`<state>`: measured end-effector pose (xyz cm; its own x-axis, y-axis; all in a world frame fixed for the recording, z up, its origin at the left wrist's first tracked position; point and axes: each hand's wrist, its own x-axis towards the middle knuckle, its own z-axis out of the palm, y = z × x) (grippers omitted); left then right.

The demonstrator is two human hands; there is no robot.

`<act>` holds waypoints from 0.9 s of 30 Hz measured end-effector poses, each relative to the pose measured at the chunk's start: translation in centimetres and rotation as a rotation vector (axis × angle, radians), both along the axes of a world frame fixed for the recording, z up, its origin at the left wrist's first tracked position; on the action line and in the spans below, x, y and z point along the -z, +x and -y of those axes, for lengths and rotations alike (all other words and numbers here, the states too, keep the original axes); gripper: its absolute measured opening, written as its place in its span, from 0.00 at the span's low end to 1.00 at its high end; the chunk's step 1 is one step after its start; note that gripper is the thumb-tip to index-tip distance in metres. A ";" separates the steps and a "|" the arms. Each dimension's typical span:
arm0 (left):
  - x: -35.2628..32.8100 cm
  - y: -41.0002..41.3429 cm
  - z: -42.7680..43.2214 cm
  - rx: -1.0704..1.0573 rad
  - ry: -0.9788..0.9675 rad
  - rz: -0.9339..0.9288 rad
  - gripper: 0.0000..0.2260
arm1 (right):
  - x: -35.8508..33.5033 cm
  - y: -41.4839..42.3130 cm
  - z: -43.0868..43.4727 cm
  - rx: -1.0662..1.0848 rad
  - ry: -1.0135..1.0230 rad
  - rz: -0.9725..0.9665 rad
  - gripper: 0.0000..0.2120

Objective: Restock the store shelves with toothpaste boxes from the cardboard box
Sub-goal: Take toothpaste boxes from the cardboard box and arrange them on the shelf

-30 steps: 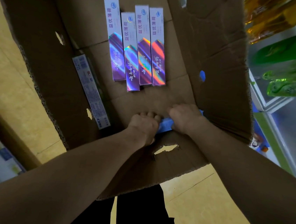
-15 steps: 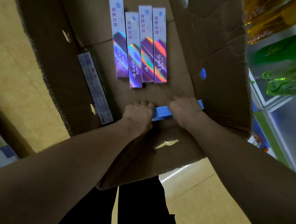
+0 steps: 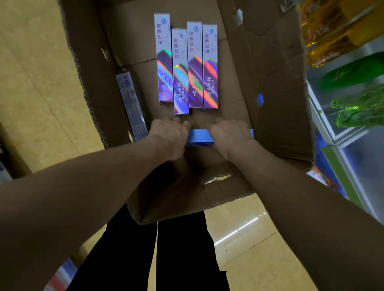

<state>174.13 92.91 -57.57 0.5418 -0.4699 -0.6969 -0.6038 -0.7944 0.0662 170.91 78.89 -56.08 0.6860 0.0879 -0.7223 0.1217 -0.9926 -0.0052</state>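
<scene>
Head view, looking down into an open cardboard box (image 3: 277, 88) that stands on a yellow tiled floor (image 3: 29, 62). Both forearms are extended into it. A blue toothpaste box (image 3: 198, 138) is held crosswise near the closest wall: its left end is gripped by the left hand (image 3: 170, 136) and its right end by the right hand (image 3: 231, 137), with a short blue stretch exposed between them. The fingertips are hidden behind the backs of the hands. The hands are set apart, each clamped on one end of the same carton.

Four holographic toothpaste boxes (image 3: 195, 67) are laid flat, side by side and touching, on the floor of the cardboard box just beyond the hands; the second from the left is set slightly nearer the hands. A fifth carton (image 3: 131, 105), printed side up, is laid along the left wall.

Green bottles (image 3: 368, 104) and amber bottles (image 3: 328, 31) are seen on a shelf (image 3: 325, 128) at right. Black trousers (image 3: 174, 262) are seen below the cardboard box.
</scene>
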 end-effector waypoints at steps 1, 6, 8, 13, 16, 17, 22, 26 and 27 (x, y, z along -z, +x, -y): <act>-0.7 0.1 0.0 0.004 0.001 0.009 0.23 | -0.5 0.0 0.1 -0.001 0.012 0.026 0.18; -5.5 2.5 0.4 0.012 -0.004 0.101 0.23 | -4.7 1.9 0.9 -0.022 0.029 0.161 0.16; -8.1 3.9 0.6 0.005 -0.018 0.161 0.23 | -7.2 3.4 1.3 -0.024 0.018 0.204 0.15; -16.3 8.4 0.4 -0.048 -0.062 0.351 0.22 | -15.3 8.2 1.7 -0.073 -0.018 0.402 0.15; -22.1 11.2 -0.5 -0.099 -0.085 0.477 0.17 | -20.8 11.2 1.0 -0.108 -0.034 0.551 0.13; -24.1 11.9 -0.9 -0.114 -0.096 0.514 0.16 | -22.7 12.1 0.7 -0.121 -0.027 0.597 0.13; -33.8 14.8 -3.4 -0.170 -0.132 0.694 0.16 | -32.3 16.3 -1.1 -0.194 -0.001 0.767 0.14; -42.2 16.4 -5.8 -0.201 -0.131 0.909 0.14 | -40.2 18.9 -3.0 -0.236 0.016 0.970 0.11; -44.3 16.6 -6.6 -0.214 -0.129 0.962 0.14 | -42.4 19.5 -3.6 -0.250 0.026 1.023 0.11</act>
<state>190.75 99.46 -13.27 0.9317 -0.3379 0.1335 -0.2909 -0.9140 -0.2829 190.39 82.49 -13.73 0.9278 0.3184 0.1947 0.2814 -0.9395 0.1952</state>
